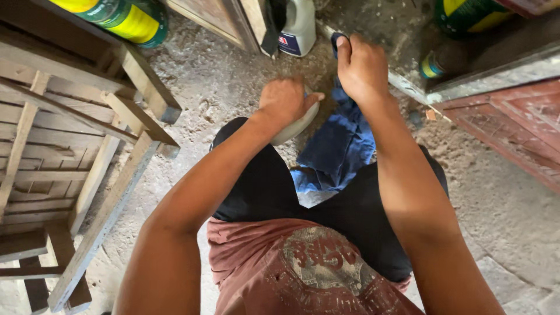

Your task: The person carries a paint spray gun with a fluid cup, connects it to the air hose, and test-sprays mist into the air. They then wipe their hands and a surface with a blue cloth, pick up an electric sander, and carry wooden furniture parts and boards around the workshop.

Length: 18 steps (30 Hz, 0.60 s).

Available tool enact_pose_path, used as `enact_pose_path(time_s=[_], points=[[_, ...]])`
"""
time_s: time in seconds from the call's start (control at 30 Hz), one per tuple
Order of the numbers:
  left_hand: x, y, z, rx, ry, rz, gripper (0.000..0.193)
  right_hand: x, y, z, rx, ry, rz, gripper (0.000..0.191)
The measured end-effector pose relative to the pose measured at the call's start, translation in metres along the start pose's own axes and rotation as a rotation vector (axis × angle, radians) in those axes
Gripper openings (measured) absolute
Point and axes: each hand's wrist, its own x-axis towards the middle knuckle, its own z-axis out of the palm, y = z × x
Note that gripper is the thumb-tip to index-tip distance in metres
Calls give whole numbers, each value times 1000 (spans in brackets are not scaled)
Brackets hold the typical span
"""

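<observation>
View from my head, looking down past my chest and knees to a dusty concrete floor [233, 87].

My left hand [284, 100] is closed around a pale, rounded container [297, 125], fingers wrapped over its top and thumb pointing toward the right; only its lower curve shows below my palm, so I cannot tell whether it is a bottle or a tub. It is held tilted, raised off the floor above my left knee, apparently so that its mouth leans toward the cloth.

My right hand [363, 69] is closed on the upper end of a blue cloth [338, 149], pinching a bunched fold [339, 39] that sticks out past my index finger. The rest of the cloth hangs from this grip and drapes down between my knees, just to the right of the container and close to it; I cannot tell whether the two touch. Holding the cloth high seems to keep one small wad presented near the container while the slack falls clear.

Beyond the hands, a white plastic jug [298, 26] with a blue label stands on the floor against a wooden frame [221, 17]. At left lies a slatted wooden piece of furniture [76, 146] of bare, unfinished timber, with a green and yellow can [125, 17] above it. At right are a reddish carved wooden panel [513, 125], a second green and yellow can [466, 13] and a small dark bottle [433, 63], all well apart from both hands.
</observation>
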Motion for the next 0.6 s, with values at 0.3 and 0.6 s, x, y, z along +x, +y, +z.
enact_pose_path(time_s=[0.3, 0.6], points=[[-7, -13, 14, 179, 220, 460, 33, -8, 6, -3, 46, 8, -28, 33], [-14, -39, 30, -1, 299, 526, 40, -13, 3, -23, 74, 2, 26, 33]])
